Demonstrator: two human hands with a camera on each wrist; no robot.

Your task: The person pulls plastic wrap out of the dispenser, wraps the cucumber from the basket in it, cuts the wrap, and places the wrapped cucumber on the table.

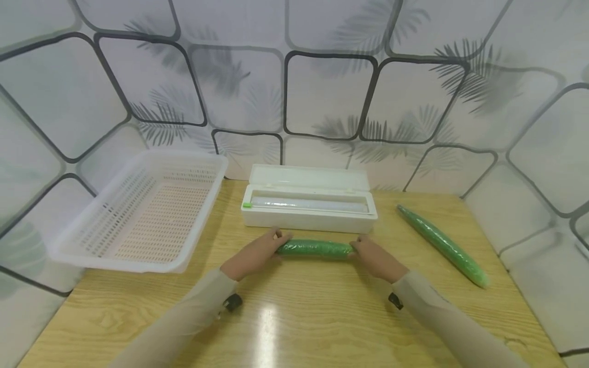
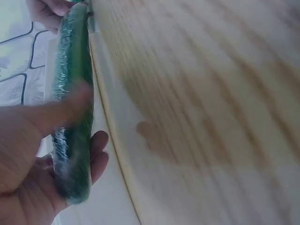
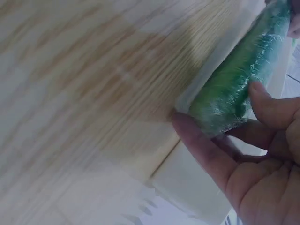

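A green cucumber [image 1: 315, 248] in clear plastic wrap lies crosswise between both hands, just in front of the white cling film box. My left hand [image 1: 258, 252] grips its left end, with the thumb over the top and fingers beneath, as the left wrist view shows on the cucumber [image 2: 75, 61]. The right hand [image 1: 375, 257] holds the other end; in the right wrist view its thumb and fingers lie around the wrapped tip of the cucumber [image 3: 239, 70]. The cling film box [image 1: 308, 221] stands behind with its lid raised and a roll of film [image 1: 308, 204] inside.
At the left stands a white plastic basket [image 1: 195, 240] with slotted walls. A second wrapped cucumber [image 1: 444, 245] lies slantwise on the wooden table [image 1: 317, 322] at the right. Patterned panels [image 1: 329, 97] rise around the table's back and sides.
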